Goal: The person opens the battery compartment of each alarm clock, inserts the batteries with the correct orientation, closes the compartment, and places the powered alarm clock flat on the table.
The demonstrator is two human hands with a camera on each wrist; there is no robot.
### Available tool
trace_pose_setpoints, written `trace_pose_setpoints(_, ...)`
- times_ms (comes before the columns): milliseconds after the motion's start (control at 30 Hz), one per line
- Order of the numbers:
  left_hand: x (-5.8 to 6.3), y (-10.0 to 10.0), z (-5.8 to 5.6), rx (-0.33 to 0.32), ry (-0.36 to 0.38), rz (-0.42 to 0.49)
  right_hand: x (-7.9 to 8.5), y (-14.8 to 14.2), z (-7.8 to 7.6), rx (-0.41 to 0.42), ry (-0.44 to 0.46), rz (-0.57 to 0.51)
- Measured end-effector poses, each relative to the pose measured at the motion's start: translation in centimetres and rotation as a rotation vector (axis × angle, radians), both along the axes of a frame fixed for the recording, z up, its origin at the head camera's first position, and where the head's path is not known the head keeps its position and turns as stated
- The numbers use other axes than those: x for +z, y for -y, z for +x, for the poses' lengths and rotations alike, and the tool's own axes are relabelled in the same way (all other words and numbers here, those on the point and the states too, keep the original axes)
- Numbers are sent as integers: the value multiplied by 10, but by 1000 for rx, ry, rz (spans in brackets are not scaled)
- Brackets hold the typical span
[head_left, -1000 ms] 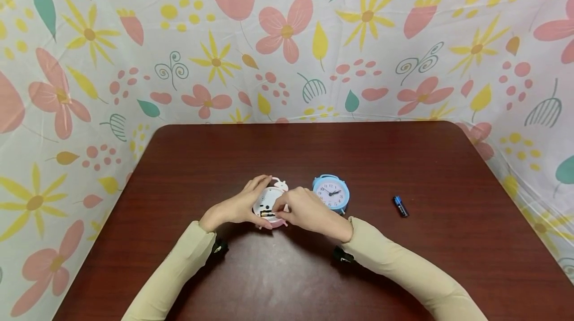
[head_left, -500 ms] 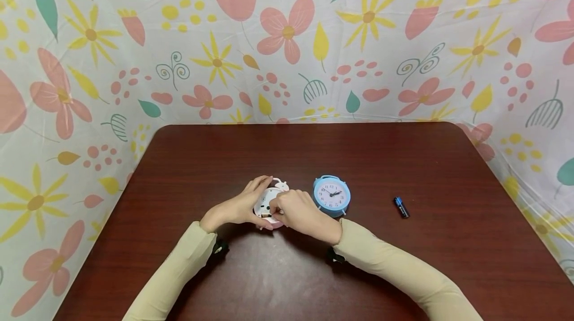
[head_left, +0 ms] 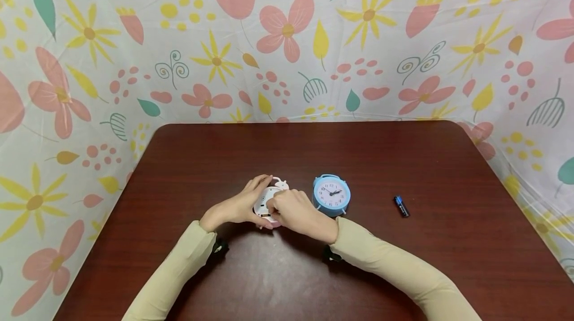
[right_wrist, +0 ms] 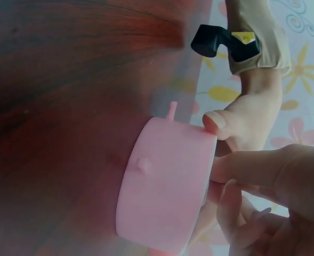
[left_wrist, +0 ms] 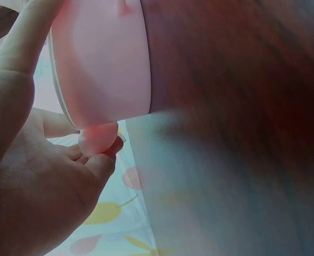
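Observation:
A pink alarm clock [right_wrist: 167, 176] lies with its white back [head_left: 269, 194] facing up. My left hand [head_left: 235, 206] grips it around the left side, with the thumb at the lower edge and fingers at the top. Part of a battery [head_left: 266, 215] shows in the opening on the back. Over that opening is my right hand [head_left: 300, 214], which covers the clock's right part. In the right wrist view one straight digit presses on the back while other fingers [right_wrist: 231, 208] curl below it. I cannot tell whether they pinch anything. The left wrist view shows the clock's pink side [left_wrist: 101, 58].
A light blue alarm clock [head_left: 332, 194] stands just beyond my right hand, dial toward me. Farther right, a blue and black battery [head_left: 401, 207] lies on the dark wooden table [head_left: 358, 156]. A flower-patterned cloth [head_left: 287, 86] hangs behind the table and along its sides.
My right hand has shifted left over the clock's back, and its fingertips now hide more of the battery opening. The blue clock shows more fully. My left hand stays in place.

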State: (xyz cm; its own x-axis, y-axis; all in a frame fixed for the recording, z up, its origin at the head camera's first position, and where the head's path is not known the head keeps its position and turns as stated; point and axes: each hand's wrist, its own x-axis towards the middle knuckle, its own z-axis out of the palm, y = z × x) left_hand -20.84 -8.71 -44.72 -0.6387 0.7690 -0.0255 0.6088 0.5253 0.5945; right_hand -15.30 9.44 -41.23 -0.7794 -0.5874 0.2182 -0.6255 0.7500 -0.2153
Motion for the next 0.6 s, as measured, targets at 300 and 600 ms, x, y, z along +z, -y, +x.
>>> trace_pose_setpoints(300,1,0,0,5,15,11,0,3,1,-29,-12,19)
trace_pose_setpoints(600,0,0,1,-4,1,8,-3,-2,-2,-55,85,-41)
